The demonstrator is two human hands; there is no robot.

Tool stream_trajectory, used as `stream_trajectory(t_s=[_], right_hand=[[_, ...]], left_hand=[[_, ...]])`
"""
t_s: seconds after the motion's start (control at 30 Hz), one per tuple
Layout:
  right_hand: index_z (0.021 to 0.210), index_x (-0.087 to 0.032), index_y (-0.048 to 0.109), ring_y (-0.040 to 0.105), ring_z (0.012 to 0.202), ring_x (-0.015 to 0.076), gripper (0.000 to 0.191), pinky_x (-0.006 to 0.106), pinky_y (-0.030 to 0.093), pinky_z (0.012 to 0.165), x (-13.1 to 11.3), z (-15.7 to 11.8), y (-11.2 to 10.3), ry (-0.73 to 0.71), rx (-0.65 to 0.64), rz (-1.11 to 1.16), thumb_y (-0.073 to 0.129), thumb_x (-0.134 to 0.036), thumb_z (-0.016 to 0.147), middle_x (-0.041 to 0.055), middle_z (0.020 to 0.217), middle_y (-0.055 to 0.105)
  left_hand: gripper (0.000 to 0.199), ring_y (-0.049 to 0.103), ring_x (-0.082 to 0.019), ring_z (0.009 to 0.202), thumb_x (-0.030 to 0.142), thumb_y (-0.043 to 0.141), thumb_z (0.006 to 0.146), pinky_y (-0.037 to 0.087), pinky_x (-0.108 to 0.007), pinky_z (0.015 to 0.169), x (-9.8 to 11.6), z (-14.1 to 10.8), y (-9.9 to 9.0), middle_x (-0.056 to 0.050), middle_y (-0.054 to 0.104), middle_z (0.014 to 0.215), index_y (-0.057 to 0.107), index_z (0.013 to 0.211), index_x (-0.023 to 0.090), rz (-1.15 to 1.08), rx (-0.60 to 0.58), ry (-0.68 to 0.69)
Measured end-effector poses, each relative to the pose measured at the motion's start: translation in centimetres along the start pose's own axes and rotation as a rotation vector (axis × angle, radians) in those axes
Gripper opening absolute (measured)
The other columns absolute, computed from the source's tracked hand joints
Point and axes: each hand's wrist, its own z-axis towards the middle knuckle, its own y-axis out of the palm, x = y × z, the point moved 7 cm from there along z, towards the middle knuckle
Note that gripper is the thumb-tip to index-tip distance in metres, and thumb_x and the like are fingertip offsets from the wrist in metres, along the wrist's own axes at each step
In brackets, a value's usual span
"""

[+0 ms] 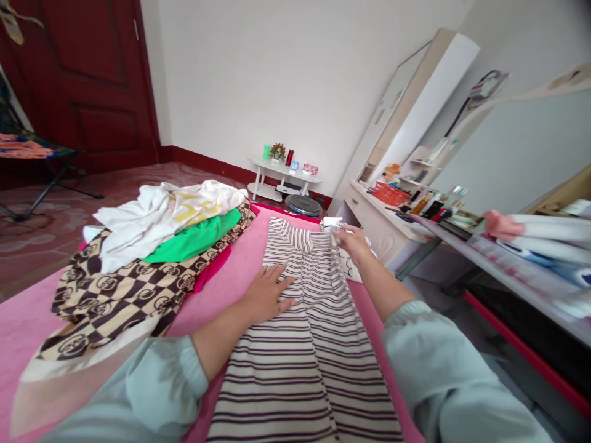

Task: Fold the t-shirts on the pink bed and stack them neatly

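A long white garment with dark stripes [295, 363] lies lengthwise before me on a pink bedspread [247, 246]. Part of it is folded over at the far end, and a lengthwise line runs down its middle. My left hand [266, 295] rests flat on its left half, fingers spread. At the far right edge, my right hand [353, 242] is closed with the fingertips pinching the striped cloth. Just beyond that hand is a white cloth with black line drawings [348, 264], partly hidden by the hand and the garment.
Left of the garment is a clothes pile: a white shirt [170, 212], green cloth [198, 237] and brown checked cloth [133, 283]. A dressing table [383, 212] with a red basket [390, 193] stands right. Beyond the bed are a low white table [281, 169] and a round dark device [303, 205].
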Motion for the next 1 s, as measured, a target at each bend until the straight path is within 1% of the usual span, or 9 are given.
stream_trajectory(t_s=[0.1,0.17,0.33,0.43,0.53,0.7,0.77,0.9,1.0], right_hand=[[0.111,-0.022,0.058,0.062,0.093,0.017,0.044,0.028,0.053,0.071,-3.1,-3.3,2.6,-0.089,-0.296,0.16,0.069,-0.031,0.07,0.0068,0.116,0.062],[0.104,-0.02,0.061,0.061,0.09,0.0163,0.037,0.027,0.051,0.07,-3.6,-6.6,2.6,-0.151,-0.467,0.166,0.068,-0.033,0.07,0.0069,0.114,0.062],[0.071,-0.018,0.065,0.057,0.065,0.0137,0.018,0.024,0.04,0.06,0.2,-15.5,-2.4,-0.257,-0.608,-0.399,0.059,-0.034,0.076,0.0015,0.07,0.065],[0.065,-0.02,0.063,0.055,0.06,0.0132,0.019,0.024,0.031,0.054,3.1,-20.5,-5.1,-0.206,-0.695,-0.666,0.066,-0.038,0.07,-0.0008,0.065,0.064],[0.064,-0.021,0.06,0.053,0.059,0.0121,0.018,0.023,0.026,0.052,4.9,-24.0,-6.6,-0.162,-0.727,-0.733,0.072,-0.034,0.062,-0.0033,0.065,0.063],[0.059,-0.019,0.05,0.048,0.057,0.0104,0.013,0.023,0.025,0.053,5.5,-25.1,-7.5,-0.146,-0.624,-0.636,0.057,-0.02,0.07,-0.004,0.059,0.056],[0.06,-0.019,0.045,0.044,0.054,0.0097,0.017,0.023,0.024,0.052,5.3,-24.5,-7.6,-0.111,-0.58,-0.513,0.054,-0.022,0.074,-0.0047,0.055,0.05],[0.064,-0.021,0.039,0.032,0.049,0.0083,0.023,0.022,0.021,0.047,3.4,-24.2,-6.7,-0.024,-0.571,-0.135,0.051,-0.031,0.081,-0.0075,0.053,0.035],[0.069,-0.021,0.043,0.034,0.05,0.0086,0.02,0.021,0.023,0.047,0.9,-25.5,-5.1,-0.001,-0.622,0.027,0.053,-0.034,0.082,-0.0073,0.054,0.037]], left_hand=[[0.055,0.029,-0.031,0.134,0.054,0.047,0.086,0.022,-0.051,0.109,0.0,-0.1,-0.3,-0.012,0.031,0.148,0.048,0.133,0.026,-0.007,0.051,0.042],[0.052,0.035,-0.03,0.131,0.05,0.051,0.085,0.026,-0.049,0.108,0.0,-0.1,-0.5,-0.012,0.035,0.145,0.05,0.131,0.026,-0.015,0.084,0.071],[0.046,0.042,-0.028,0.124,0.04,0.056,0.083,0.032,-0.045,0.105,-0.2,0.1,-0.7,-0.01,0.044,0.139,0.054,0.126,0.024,-0.073,0.145,0.115],[0.038,0.047,-0.026,0.119,0.03,0.056,0.082,0.037,-0.04,0.102,0.0,0.6,-0.9,-0.009,0.051,0.131,0.06,0.12,0.023,-0.104,0.189,0.12],[0.036,0.051,-0.023,0.112,0.022,0.052,0.083,0.041,-0.035,0.097,0.8,1.8,-1.6,-0.007,0.058,0.119,0.059,0.119,0.023,-0.085,0.224,0.089],[0.057,0.052,-0.026,0.109,0.013,0.051,0.081,0.046,-0.036,0.085,1.9,6.1,-1.8,-0.009,0.053,0.121,0.041,0.135,0.027,0.122,0.133,-0.03],[0.056,0.055,-0.026,0.104,0.009,0.05,0.08,0.047,-0.036,0.082,1.8,8.1,-1.4,-0.011,0.052,0.12,0.044,0.132,0.029,0.155,0.086,-0.061],[0.03,0.061,-0.025,0.091,0.006,0.05,0.078,0.046,-0.035,0.081,1.1,11.3,-0.6,-0.01,0.061,0.096,0.068,0.099,0.02,0.138,0.05,-0.091],[0.023,0.061,-0.024,0.091,0.01,0.049,0.081,0.046,-0.033,0.082,0.4,12.5,-1.8,-0.01,0.063,0.09,0.07,0.087,0.018,0.099,0.11,-0.116]])
